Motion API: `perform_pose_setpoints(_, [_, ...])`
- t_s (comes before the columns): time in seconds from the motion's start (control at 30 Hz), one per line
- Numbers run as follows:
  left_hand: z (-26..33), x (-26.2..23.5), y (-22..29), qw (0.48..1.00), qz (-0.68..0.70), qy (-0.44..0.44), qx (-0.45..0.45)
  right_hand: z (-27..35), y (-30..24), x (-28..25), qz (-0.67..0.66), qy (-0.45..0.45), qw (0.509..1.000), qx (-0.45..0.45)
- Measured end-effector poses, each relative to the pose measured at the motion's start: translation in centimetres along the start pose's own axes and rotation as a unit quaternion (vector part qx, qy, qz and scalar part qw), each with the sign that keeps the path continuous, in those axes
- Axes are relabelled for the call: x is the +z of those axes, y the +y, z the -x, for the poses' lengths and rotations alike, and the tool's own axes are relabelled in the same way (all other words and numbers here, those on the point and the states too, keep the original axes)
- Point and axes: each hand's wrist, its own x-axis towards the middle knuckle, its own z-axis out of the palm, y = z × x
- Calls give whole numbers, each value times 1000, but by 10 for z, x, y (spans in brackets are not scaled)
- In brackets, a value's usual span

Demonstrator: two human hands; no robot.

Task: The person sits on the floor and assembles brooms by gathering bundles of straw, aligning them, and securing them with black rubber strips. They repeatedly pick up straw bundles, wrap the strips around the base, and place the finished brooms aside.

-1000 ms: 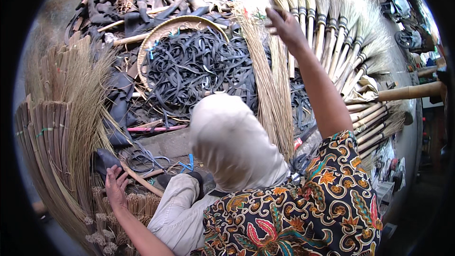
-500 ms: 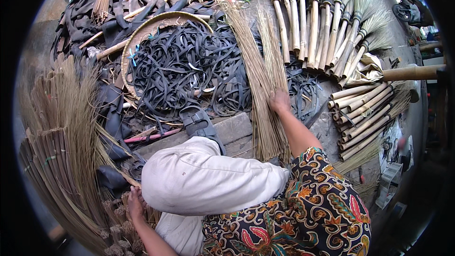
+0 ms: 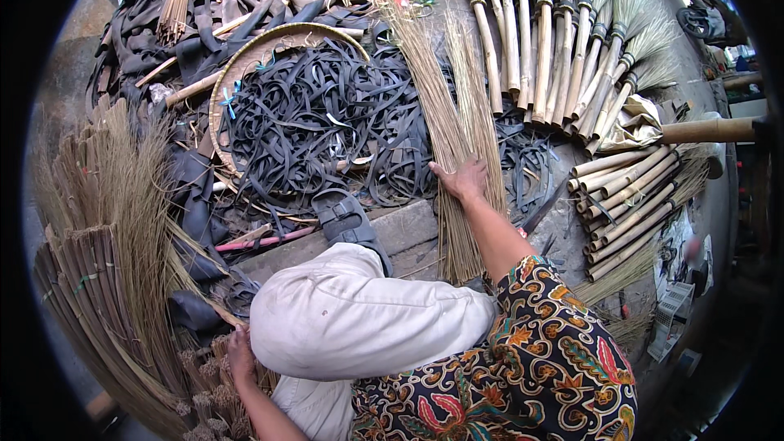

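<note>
My right hand (image 3: 464, 179) lies across a long loose bundle of thin straw-coloured broom fibres (image 3: 459, 233), its thumb and fingers spread over it. The fibres stretch lengthwise from beside my knee toward the far side, fanning into two parts at the far end. At the lower left, my left hand (image 3: 240, 357) is closed by my knee at the end of a tan fibre stalk (image 3: 214, 304) that slants up to the left; its fingertips are partly hidden. Tied bundles of brown stalks (image 3: 82, 269) stand left of that hand, and cut stalk ends (image 3: 214, 388) lie just beneath it.
A round woven tray (image 3: 214, 114) heaped with black rubber strips (image 3: 327, 114) lies ahead. Finished brooms with bamboo handles (image 3: 545, 57) fan out at the far right, with bamboo-handled pieces (image 3: 625, 204) stacked nearer. A knife-like dark blade (image 3: 545, 211) lies right of my forearm.
My right hand has shifted left across the fibre bundle, and its thumb now sticks out. The dark blade beside my forearm has come into view. My left hand stays near the same stalk.
</note>
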Motion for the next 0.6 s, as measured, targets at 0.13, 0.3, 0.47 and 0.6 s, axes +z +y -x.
perform_pose_setpoints(0.13, [-3, 3, -10, 999, -25, 27, -6, 1, -12, -1, 14, -88, 996, 17])
perform_pose_setpoints(0.3, [3, 6, -4, 997, -54, 47, -36, 2, -17, 2, 82, -41, 996, 8])
perform_pose_setpoints(0.47, [8, 9, 1, 999, -15, 17, -36, 6, -17, 3, 8, -48, 998, 31])
perform_pose_setpoints(0.6, [6, 10, -7, 998, 36, 22, -42, 5, -19, 11, 17, -87, 995, 51])
